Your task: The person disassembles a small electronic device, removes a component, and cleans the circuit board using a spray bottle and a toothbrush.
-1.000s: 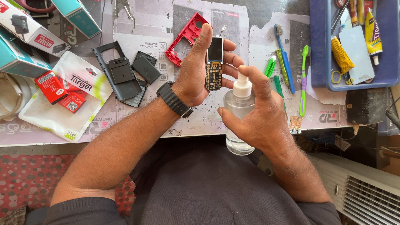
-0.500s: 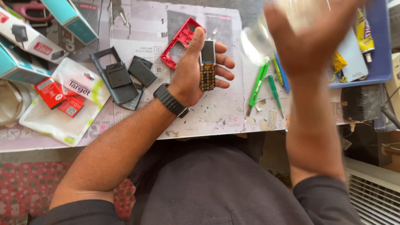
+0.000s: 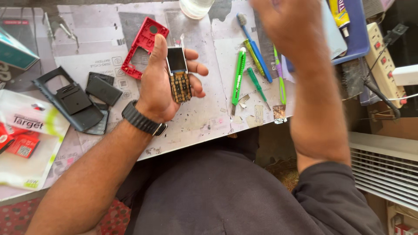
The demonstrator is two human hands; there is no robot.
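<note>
My left hand [image 3: 159, 85], with a black watch on its wrist, grips a bare phone board [image 3: 178, 74] upright above the paper-covered table [image 3: 204, 117]. The board has a small screen on top and a gold keypad grid below. My right hand [image 3: 289, 30] is raised and blurred over the left edge of a blue tray [image 3: 355, 41]. Its fingers run out of the top of the view, so I cannot tell if they hold anything. A clear spray bottle [image 3: 196, 6] stands at the table's far edge, apart from both hands.
A red phone frame [image 3: 143, 45] lies behind my left hand, black phone covers [image 3: 76, 104] to its left. A green utility knife [image 3: 238, 76], blue toothbrush [image 3: 254, 45] and green screwdriver [image 3: 257, 85] lie to the right. A power strip [image 3: 385, 65] sits far right.
My right hand carried the spray bottle up and away from the phone board; the bottle now stands at the table's far edge. My left hand still holds the board.
</note>
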